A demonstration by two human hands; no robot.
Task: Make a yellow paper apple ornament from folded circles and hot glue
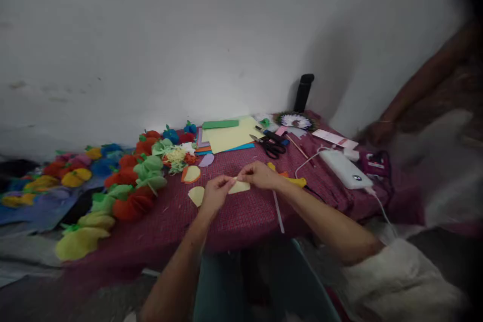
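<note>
The left hand [216,192] and the right hand [258,176] come together with narrow fingertips, and both pinch the upper edge of a small cream paper piece [240,187], which is between them, above the table cloth [241,219]. I think they hold it so because a thin edge needs exact control. Between eight and nine o'clock from the hands lies a cream cutout [196,195], and at ten o'clock a lilac cutout [206,160]; both are near, probably for easy reaching. At twelve o'clock, paper sheets [236,138] lie flat, seemingly pushed back from the work. Between one and two o'clock are black scissors [274,149]; at three o'clock, a yellow tool [298,181]. Farther, toward nine o'clock, colourful ornaments [138,204] are gathered, perhaps so that nothing presses them.
</note>
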